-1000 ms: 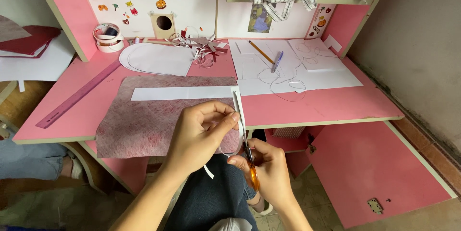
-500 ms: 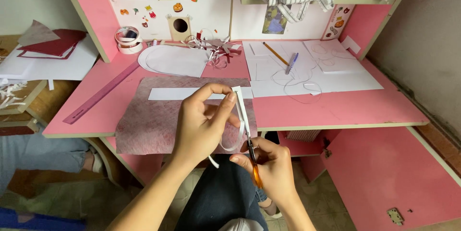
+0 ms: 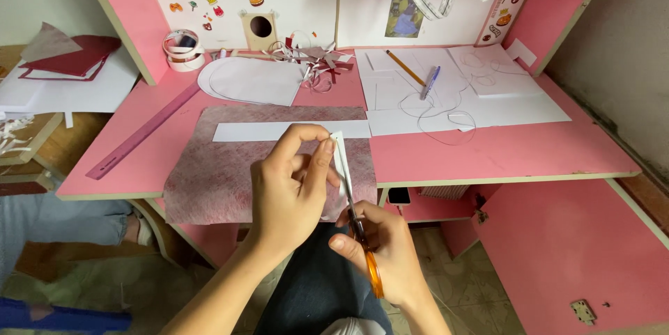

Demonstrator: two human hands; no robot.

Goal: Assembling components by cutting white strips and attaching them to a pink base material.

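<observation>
Left hand (image 3: pixel 293 192) pinches a narrow white paper strip (image 3: pixel 341 161) between thumb and fingers, holding it upright just off the front edge of the pink desk (image 3: pixel 488 154); the strip is thin, long, folded or doubled near its top. Right hand (image 3: pixel 383 255) is closed on orange-handled scissors (image 3: pixel 362 251), blades running up along the strip's lower part, hands close together. Behind them a mottled pink felt sheet (image 3: pixel 223 175) overhangs the front edge, a long white paper rectangle (image 3: pixel 279 131) lying on it.
</observation>
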